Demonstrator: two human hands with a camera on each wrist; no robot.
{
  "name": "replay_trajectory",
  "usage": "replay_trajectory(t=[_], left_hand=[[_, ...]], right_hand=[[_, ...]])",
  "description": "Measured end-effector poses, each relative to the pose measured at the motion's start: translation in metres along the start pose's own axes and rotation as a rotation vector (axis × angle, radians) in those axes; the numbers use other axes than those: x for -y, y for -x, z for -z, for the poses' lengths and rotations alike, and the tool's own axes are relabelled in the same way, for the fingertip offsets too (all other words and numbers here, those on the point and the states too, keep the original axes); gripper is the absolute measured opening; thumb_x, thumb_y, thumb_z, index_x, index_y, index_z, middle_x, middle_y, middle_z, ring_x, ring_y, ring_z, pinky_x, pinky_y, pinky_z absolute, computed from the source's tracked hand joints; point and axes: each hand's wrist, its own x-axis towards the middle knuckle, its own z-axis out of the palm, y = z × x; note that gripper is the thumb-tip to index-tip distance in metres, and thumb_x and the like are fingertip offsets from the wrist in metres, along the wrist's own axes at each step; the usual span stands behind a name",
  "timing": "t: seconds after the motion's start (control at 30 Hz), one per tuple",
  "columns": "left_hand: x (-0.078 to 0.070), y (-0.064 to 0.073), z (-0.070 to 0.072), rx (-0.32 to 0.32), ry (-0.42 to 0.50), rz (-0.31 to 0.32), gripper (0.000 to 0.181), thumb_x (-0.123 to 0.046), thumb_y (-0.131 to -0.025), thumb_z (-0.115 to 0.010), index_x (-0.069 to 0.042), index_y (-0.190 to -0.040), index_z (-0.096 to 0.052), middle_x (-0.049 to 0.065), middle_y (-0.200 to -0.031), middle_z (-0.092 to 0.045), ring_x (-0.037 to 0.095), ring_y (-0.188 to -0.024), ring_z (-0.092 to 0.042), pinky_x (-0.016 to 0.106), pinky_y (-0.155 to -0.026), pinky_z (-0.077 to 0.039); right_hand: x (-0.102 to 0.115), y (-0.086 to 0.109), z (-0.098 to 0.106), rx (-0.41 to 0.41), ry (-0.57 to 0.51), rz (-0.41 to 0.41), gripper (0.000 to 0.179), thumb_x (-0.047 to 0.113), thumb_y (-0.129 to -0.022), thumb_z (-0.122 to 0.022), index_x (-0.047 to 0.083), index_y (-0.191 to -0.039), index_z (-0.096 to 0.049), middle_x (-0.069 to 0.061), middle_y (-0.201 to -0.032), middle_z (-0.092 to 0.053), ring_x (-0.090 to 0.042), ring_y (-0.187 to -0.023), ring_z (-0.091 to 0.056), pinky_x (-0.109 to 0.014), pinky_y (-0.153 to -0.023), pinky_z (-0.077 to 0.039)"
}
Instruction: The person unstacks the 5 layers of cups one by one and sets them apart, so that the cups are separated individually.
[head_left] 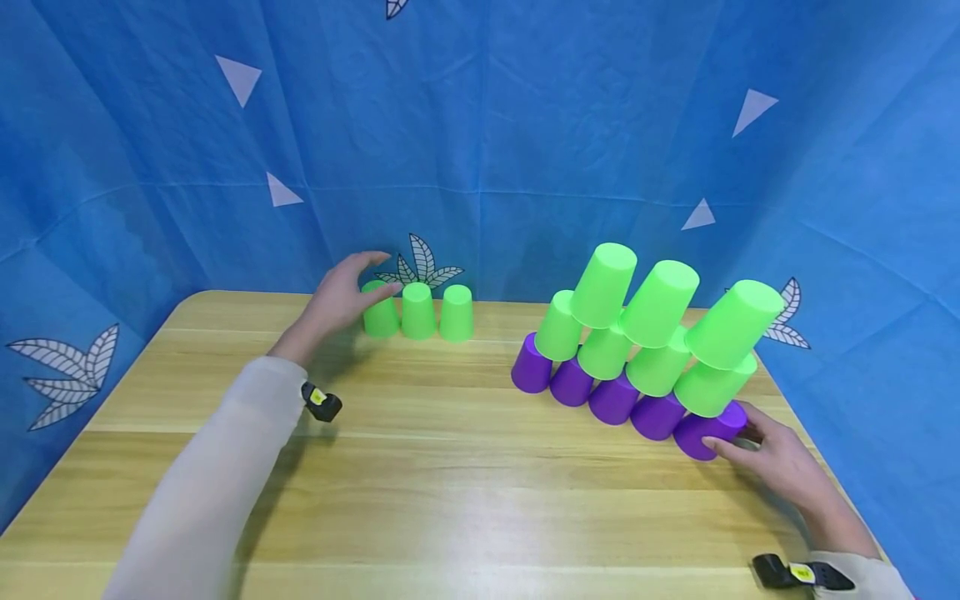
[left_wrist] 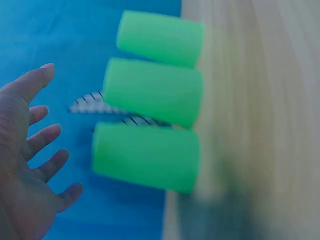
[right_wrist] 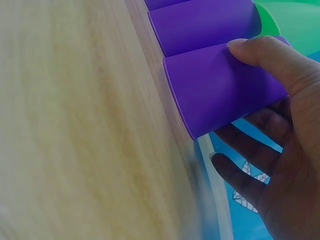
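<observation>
My right hand (head_left: pixel 783 462) holds the nearest purple cup (head_left: pixel 693 437) of a row, thumb on one side and fingers round the other, also plain in the right wrist view. That cup stands upside down at the right end of several purple cups (head_left: pixel 572 383). On them rests a tier of several upturned green cups (head_left: pixel 603 354), with three more green cups (head_left: pixel 660 304) on top. Over at the back left, my left hand (head_left: pixel 341 292) hovers by the leftmost of three separate upturned green cups (head_left: pixel 381 312). Its fingers are spread and hold nothing in the left wrist view.
The wooden table (head_left: pixel 450 500) bears everything. A blue cloth (head_left: pixel 480 125) with leaf and triangle prints hangs behind it and along its sides. The table's right edge runs close to my right hand. Each wrist wears a black strap with a small device (head_left: pixel 321 402).
</observation>
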Motion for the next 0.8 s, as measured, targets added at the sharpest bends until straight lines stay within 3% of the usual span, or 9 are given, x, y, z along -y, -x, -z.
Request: replay_trajectory(t=[0.4,0.8], left_hand=[[-0.083,0.007,0.005,0.046,0.03,-0.198,0.068,-0.057,-0.09,-0.061,-0.021,-0.146,-0.046,0.002,-0.151,-0.041,0.027,-0.141,-0.03,0.058,-0.109,-0.027],[-0.167,0.001,-0.012,0.094,0.056,-0.417,0.064,-0.052,-0.091,-0.064,-0.02,-0.145,-0.048,-0.003,-0.146,-0.046,0.017,-0.135,-0.039,0.043,-0.108,-0.034]], right_hand=[[-0.002,-0.001,0.0,-0.001,0.007,0.013,0.058,0.025,-0.089,-0.074,0.001,-0.137,-0.052,-0.021,-0.116,-0.065,0.014,-0.092,-0.049,-0.02,-0.073,-0.048],[0.001,-0.004,0.0,0.001,0.001,0.014,0.056,0.025,-0.089,-0.074,0.0,-0.135,-0.053,-0.021,-0.114,-0.066,0.013,-0.09,-0.05,-0.021,-0.07,-0.049]])
